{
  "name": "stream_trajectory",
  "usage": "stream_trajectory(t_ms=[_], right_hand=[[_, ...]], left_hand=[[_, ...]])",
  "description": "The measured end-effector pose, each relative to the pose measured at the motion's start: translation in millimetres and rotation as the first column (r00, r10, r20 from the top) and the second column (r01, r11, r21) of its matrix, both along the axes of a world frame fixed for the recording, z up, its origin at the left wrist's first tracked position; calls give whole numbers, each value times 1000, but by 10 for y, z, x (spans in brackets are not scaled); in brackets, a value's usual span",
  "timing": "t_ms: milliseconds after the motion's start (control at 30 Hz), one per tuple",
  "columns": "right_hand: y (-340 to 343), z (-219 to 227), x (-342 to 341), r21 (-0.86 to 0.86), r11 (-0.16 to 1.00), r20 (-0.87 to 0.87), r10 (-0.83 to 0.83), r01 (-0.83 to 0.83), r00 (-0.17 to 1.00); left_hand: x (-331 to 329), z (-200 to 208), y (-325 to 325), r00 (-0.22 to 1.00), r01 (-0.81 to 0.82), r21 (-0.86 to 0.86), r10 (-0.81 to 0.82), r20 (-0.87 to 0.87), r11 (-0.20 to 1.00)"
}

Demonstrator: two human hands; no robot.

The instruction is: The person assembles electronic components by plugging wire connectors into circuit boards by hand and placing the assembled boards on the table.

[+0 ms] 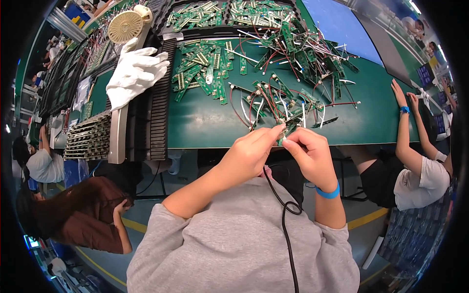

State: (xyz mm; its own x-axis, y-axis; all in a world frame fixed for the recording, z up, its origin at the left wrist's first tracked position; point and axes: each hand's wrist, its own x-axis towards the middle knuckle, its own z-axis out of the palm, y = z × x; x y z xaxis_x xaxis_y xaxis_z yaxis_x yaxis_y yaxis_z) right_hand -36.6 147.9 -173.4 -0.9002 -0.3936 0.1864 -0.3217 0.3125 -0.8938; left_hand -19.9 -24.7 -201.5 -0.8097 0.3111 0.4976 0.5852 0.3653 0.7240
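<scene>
At the table's near edge my left hand and my right hand meet, fingertips pinched on a small green circuit board. Fingers hide most of that board. Just beyond them lies a loose group of circuit boards with red, white and black wires. Farther back rises a bigger tangled heap of wired boards. To the left of it, bare circuit boards without wires are spread on the green table.
Black trays of boards stand at the back. Left are a black rack, white gloves, a small fan and stacked boards. A blue sheet lies back right. Co-workers sit on both sides; a black cable hangs down my front.
</scene>
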Motion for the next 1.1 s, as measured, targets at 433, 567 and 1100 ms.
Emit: stream_trajectory(t_ms=[433,567,1100], right_hand=[[10,-101,57,-34,998,41,-59,60,997],[-42,-94,85,35,992,-65,-122,125,990],[-70,-41,95,75,994,-121,-66,76,990]], left_hand=[[35,-90,30,1000,9,29,-9,-6,1000],[29,-135,23,1000,-1,-15,1,-19,1000],[97,-165,52,1000,-13,60,15,-23,998]])
